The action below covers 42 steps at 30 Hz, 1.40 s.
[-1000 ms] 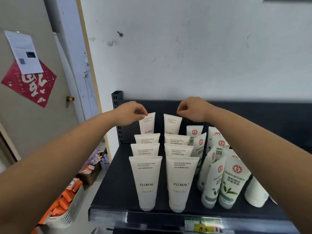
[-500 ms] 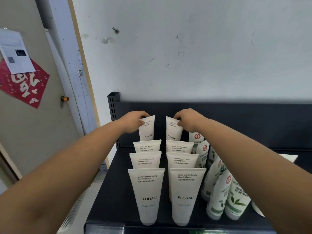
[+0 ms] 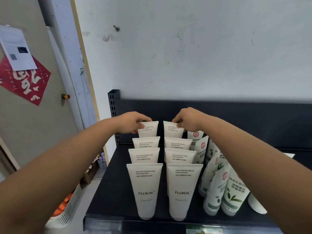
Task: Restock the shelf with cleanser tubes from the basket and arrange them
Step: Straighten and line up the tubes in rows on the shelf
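At the far left a door (image 3: 33,132) carries a red paper (image 3: 25,85) with a white sheet (image 3: 16,49) over its top corner; low beside it the white slotted basket (image 3: 67,215) holds orange packs and sits well apart from the shelf (image 3: 108,191); the shelf's left side is a broad bare strip running from the front lip back to the slotted post (image 3: 113,105); next come two rows of white tubes (image 3: 146,188), four deep, standing cap-down with a narrow bare lane between the rows; the left hand (image 3: 130,123) pinches the top left corner of the left back tube (image 3: 150,130), which stands close to the back panel (image 3: 253,125); across the lane the right hand (image 3: 187,119) pinches the top right corner of the right back tube (image 3: 172,131), also at the rear; just beside the right row, leaning green-leaf tubes (image 3: 233,196) crowd in, some touching one another, leaving almost no room on that side; the right forearm passes over them, hiding part of the shelf beyond.
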{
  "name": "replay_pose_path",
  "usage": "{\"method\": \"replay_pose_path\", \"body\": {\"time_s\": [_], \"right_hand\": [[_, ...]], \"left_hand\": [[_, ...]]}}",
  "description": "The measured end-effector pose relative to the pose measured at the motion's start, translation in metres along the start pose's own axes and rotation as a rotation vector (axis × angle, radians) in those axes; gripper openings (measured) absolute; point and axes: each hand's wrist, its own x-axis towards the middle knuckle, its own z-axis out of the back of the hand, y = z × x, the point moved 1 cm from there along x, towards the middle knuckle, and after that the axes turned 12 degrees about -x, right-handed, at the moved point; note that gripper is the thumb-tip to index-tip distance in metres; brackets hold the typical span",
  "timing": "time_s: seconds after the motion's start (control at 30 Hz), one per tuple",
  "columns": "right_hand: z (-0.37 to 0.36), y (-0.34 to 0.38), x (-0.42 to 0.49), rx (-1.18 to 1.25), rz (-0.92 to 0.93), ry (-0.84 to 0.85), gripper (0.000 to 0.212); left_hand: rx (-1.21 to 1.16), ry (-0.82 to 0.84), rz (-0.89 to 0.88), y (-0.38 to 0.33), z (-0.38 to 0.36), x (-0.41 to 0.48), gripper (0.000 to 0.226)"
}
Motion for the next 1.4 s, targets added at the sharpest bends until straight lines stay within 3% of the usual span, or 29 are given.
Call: {"method": "replay_pose_path", "body": {"time_s": [0.4, 0.67, 1.4], "right_hand": [[0.001, 0.008, -0.021, -0.094, -0.004, 0.016, 0.031], [0.004, 0.012, -0.032, -0.08, 0.006, 0.034, 0.032], [-0.005, 0.014, -0.031, 0.018, -0.013, 0.021, 0.033]], "left_hand": [[-0.063, 0.027, -0.033, -0.005, -0.009, -0.026, 0.038], [0.044, 0.049, -0.05, -0.009, -0.01, -0.035, 0.038], [0.0, 0.023, -0.009, -0.011, -0.014, -0.043, 0.038]]}}
